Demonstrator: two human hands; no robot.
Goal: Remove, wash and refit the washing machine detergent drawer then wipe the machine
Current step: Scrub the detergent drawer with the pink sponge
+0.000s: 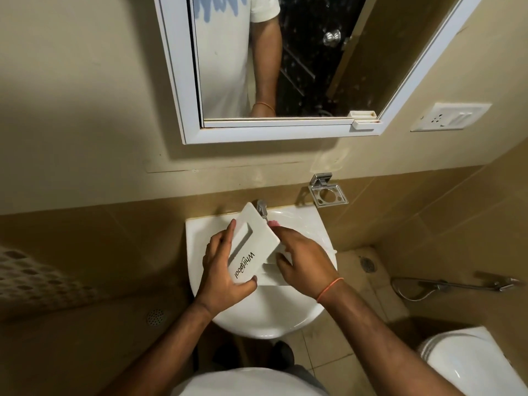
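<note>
A white detergent drawer (254,244) with a recessed handle and a black brand name on its front panel is held tilted over the white wash basin (200,232). My left hand (223,267) grips the front panel from the left, thumb at the lower edge and fingers along the upper side. My right hand (303,261) holds the drawer's body behind the panel, fingers curled onto it. The chrome tap (261,208) stands just behind the drawer's top corner. Something pink (273,223) shows at my right fingertips; I cannot tell what it is.
A white-framed mirror (183,81) hangs on the beige wall above. An empty chrome soap holder (328,195) sits right of the tap, a socket plate (451,117) higher up. A toilet (480,367) is at the lower right, a hose sprayer (457,285) on the right wall.
</note>
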